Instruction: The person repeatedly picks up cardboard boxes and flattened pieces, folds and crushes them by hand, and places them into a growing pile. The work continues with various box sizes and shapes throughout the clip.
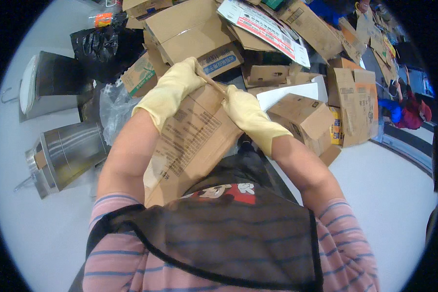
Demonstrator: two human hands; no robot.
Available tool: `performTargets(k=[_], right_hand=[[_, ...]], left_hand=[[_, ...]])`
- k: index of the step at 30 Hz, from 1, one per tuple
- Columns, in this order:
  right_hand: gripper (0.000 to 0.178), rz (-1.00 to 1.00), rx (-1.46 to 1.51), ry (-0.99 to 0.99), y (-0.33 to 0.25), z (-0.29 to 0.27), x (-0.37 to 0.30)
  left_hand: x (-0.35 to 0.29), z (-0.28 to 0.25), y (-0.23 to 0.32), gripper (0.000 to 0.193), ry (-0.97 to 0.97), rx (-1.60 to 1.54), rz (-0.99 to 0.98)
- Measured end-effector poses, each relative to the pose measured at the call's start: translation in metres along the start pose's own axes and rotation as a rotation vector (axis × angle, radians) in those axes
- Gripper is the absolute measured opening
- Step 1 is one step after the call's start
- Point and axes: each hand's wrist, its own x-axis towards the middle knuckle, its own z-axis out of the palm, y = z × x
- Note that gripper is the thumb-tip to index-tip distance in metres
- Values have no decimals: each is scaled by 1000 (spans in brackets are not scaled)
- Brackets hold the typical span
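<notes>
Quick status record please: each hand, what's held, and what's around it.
Left hand: yellow-gloved left hand, gripping the cardboard's upper edge
Right hand: yellow-gloved right hand, gripping the same edge, further right
Held: brown cardboard with dark print, sloping toward the body
Ahead: open cardboard box, red-and-white printed sheet
Left side: black plastic bag, clear plastic, metal cylinder
Right side: cardboard boxes
Far right: another person

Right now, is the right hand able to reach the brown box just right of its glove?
Probably yes: the brown box lies just beside the right hand, and nothing seems to block its near side. But that hand grips the large cardboard, so it likely must let go first.
</notes>
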Motion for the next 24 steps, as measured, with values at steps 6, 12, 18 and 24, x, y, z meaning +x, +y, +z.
performTargets(k=[6, 12, 18, 24], right_hand=[[45, -672, -480, 61, -18, -34, 6], [46, -544, -869, 7, -35, -14, 10], [25, -488, -345, -284, -30, -39, 55], [14, -57, 685, -694, 6, -118, 62]], left_hand=[[3, -9, 3, 51, -34, -36, 0], [11, -5, -22, 45, -53, -297, 142], [6, -4, -20, 41, -103, -400, 82], [-17, -31, -1, 42, -56, -301, 155]])
